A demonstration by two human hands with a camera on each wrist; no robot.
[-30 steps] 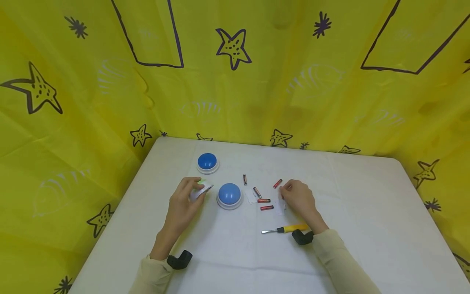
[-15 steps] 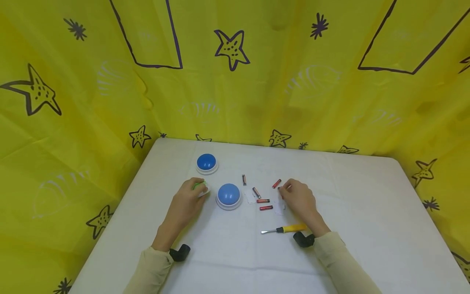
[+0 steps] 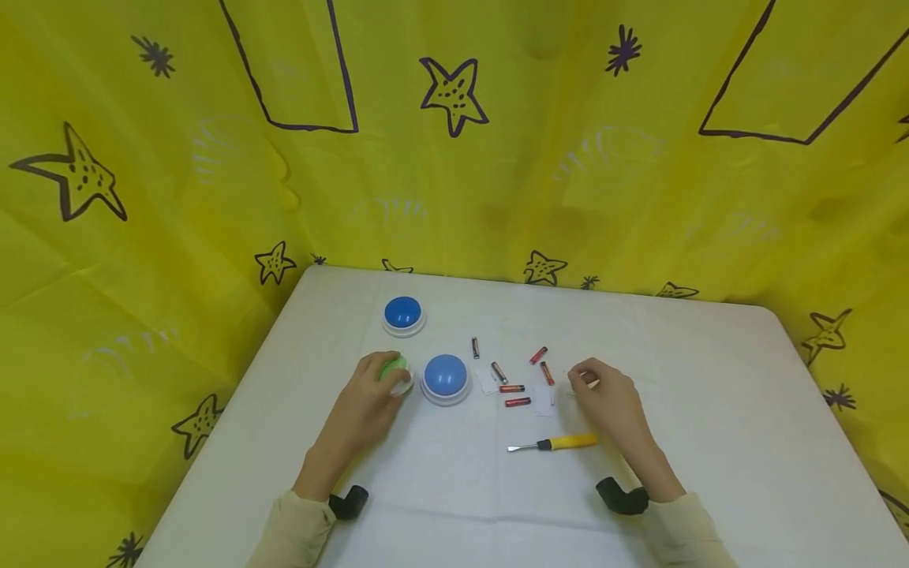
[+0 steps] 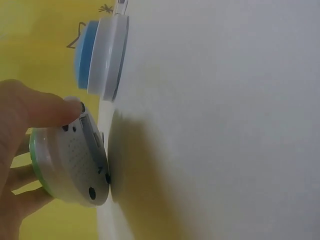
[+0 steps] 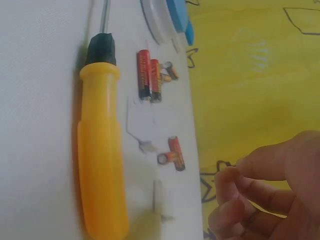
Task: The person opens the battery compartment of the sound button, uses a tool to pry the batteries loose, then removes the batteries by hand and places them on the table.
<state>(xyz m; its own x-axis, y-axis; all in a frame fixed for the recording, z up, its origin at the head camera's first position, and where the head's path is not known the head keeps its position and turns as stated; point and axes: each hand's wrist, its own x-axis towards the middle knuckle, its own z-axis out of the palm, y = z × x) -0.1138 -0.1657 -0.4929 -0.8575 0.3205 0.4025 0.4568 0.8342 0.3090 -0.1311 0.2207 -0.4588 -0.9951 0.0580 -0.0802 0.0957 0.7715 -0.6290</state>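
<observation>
In the head view my left hand [image 3: 365, 402] grips a green-topped push button [image 3: 394, 369] by its white base. In the left wrist view the button is tilted, its underside showing black feet, speaker holes and a recessed slot, the lower edge right at the tabletop. My right hand [image 3: 612, 401] hovers right of the batteries, fingers loosely curled and thumb against the forefinger, holding nothing visible. A red battery [image 3: 547, 373] lies just left of it, beside another battery [image 3: 538, 355]. Below the right hand, a small white flat piece [image 5: 162, 200] lies on the table.
A light blue button [image 3: 445, 375] stands right of the left hand, a darker blue button [image 3: 403, 312] behind. Several batteries [image 3: 511, 388] and white pieces [image 3: 544, 401] lie mid-table. A yellow-handled screwdriver [image 3: 571, 442] lies in front. A yellow curtain [image 3: 454, 197] borders the table.
My right hand has let go of a battery, leaving it on the table, and moved right. My left hand has turned the button so its green top faces up more.
</observation>
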